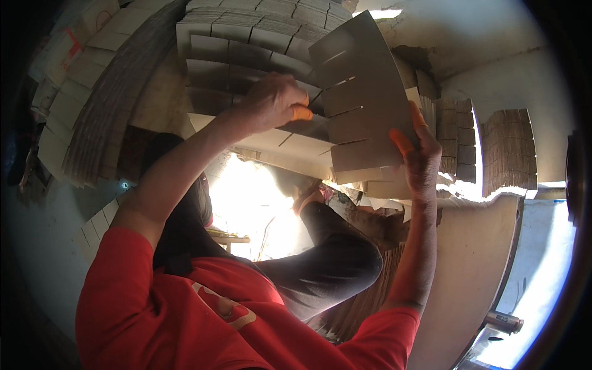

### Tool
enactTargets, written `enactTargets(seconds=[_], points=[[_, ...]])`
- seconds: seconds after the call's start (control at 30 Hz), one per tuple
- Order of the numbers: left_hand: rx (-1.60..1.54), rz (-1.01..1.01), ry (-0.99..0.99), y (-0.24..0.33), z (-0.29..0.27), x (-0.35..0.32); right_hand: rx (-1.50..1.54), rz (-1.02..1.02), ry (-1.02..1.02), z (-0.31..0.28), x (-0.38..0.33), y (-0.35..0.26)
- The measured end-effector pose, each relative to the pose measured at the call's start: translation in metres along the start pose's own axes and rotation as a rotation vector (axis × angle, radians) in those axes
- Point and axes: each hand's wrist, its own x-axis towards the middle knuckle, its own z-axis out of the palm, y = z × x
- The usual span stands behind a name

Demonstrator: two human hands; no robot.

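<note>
Up at centre-top of view, a slotted card is held up in the air, flat grey face twd the camera, tilted so its long axis runs from lower-middle up to the right. Parallel slots cut in from its left edge, one above the other, roughly crosswise to that axis.

Left hand sits at the slotted edge, closed in a pinch w/ an orange finger cot right at a slot mouth; it seems to grip a second card lying crosswise below/behind the first, long axis near-horizontal, running left from the pinch. Can't tell exactly which sheet the fingertips clamp.

Right hand is at the card's lower right corner, fingers upright along the right edge, orange cot on the thumb pressing the face: a narrow grip holding the card. So the card lies up-left of the right hand and just right of the left hand; left hand is nearer the slots.

Behind: stacks of like cards fill the top and left; more stacks far right. Below, red sleeves and a dark trouser leg, w/ a bright patch of floor between.
</note>
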Motion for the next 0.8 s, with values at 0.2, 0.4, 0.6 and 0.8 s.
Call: enactTargets(seconds=[0.2,0.4,0.6,0.8], points=[[0.035,-0.119,-0.177,0.006,-0.004,0.009,-0.031,-0.022,-0.068,0.001,0.004,-0.002],[0.037,-0.036,-0.217,-0.001,0.019,-0.001,-0.007,0.038,-0.161,0.001,0.014,-0.017],[-0.028,-0.053,-0.166,0.0,0.018,0.003,0.005,0.089,-0.237,0.017,0.011,-0.005],[-0.016,-0.061,-0.189,0.001,0.016,0.005,-0.038,0.156,-0.299,0.046,-0.005,0.007]])
